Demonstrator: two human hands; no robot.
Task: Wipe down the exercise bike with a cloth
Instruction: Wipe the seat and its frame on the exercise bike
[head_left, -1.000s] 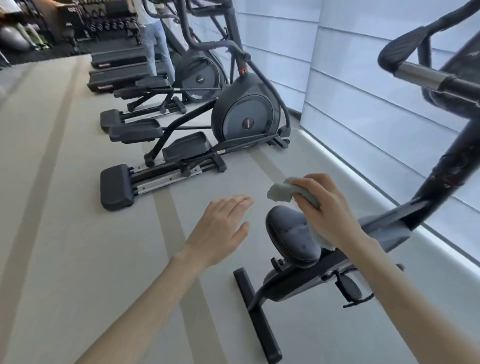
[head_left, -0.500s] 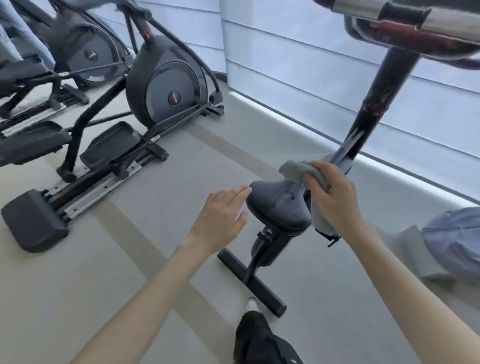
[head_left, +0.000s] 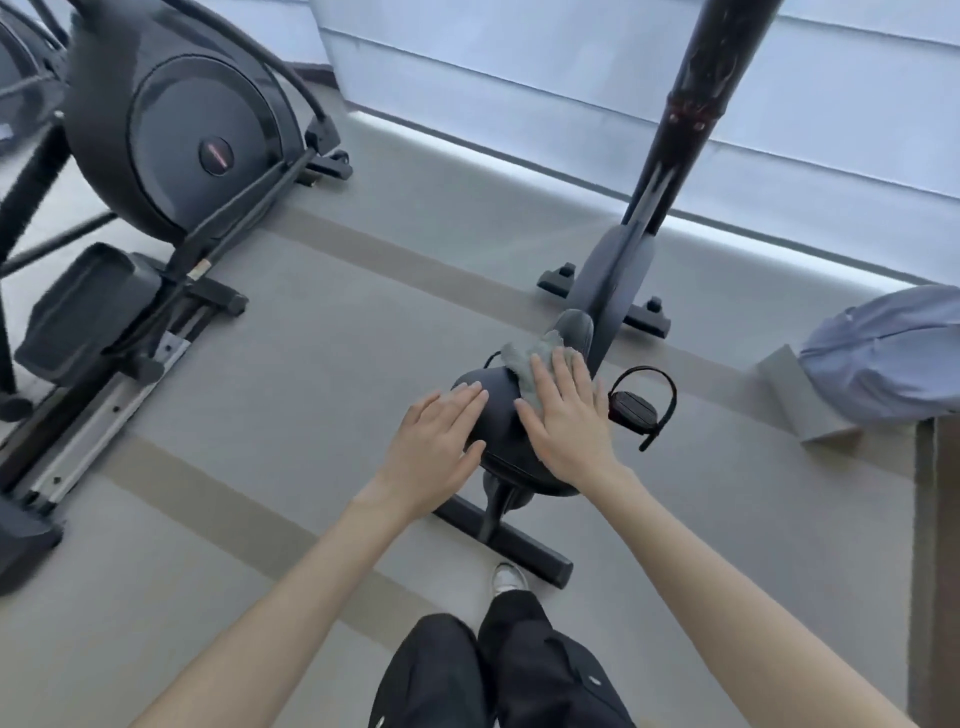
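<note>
Our right hand (head_left: 566, 415) presses the cloth (head_left: 530, 358) flat-fingered on the saddle (head_left: 496, 410); our left hand (head_left: 436, 447) rests flat alongside. Ungripped, the cloth may slip free.

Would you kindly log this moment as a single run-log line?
stage: saddle wipe | right hand: flat, pressing cloth on saddle | left hand: flat on saddle's left edge

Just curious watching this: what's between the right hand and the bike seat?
A grey cloth: the head view shows the right hand pressing it flat onto the black seat.
</note>
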